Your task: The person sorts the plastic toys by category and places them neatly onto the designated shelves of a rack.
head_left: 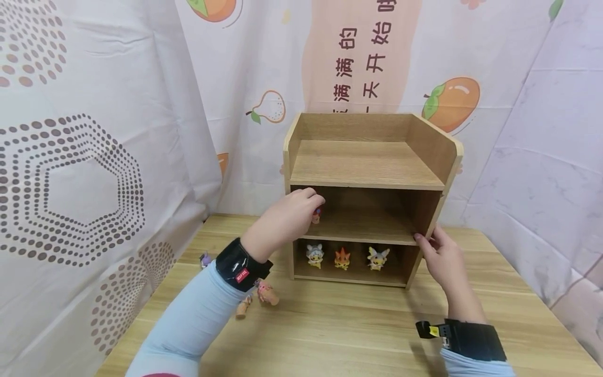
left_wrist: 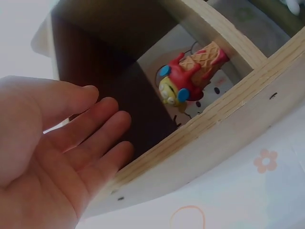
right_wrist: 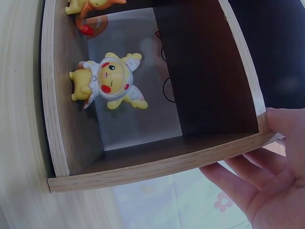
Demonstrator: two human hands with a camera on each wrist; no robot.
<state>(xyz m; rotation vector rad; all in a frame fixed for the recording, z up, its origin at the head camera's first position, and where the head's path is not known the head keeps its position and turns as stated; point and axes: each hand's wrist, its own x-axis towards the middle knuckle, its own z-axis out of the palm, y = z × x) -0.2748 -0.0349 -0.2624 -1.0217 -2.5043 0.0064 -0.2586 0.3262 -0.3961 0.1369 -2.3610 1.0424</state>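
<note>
A small wooden shelf unit (head_left: 367, 162) stands on the table. On its middle shelf, at the left, is a red and yellow figurine (left_wrist: 190, 78) with blue round parts and a waffle-cone base. My left hand (head_left: 294, 214) is at that compartment's opening; in the left wrist view its fingers are loosely bent, apart from the figurine, with nothing held. My right hand (head_left: 445, 262) grips the unit's right side panel (right_wrist: 190, 162), thumb at the front edge and fingers along the outside. In the head view the left hand partly hides the red figurine.
The bottom compartment holds a grey-hooded figurine (head_left: 314, 255), an orange figurine (head_left: 342, 258) and a yellow figurine in a white hood (right_wrist: 102, 81). Left on the table, near my left forearm, lie a pink figurine (head_left: 267, 293), a cone-based one (head_left: 243, 308) and a purple one (head_left: 205, 259). Printed curtain (head_left: 254, 63) hangs behind.
</note>
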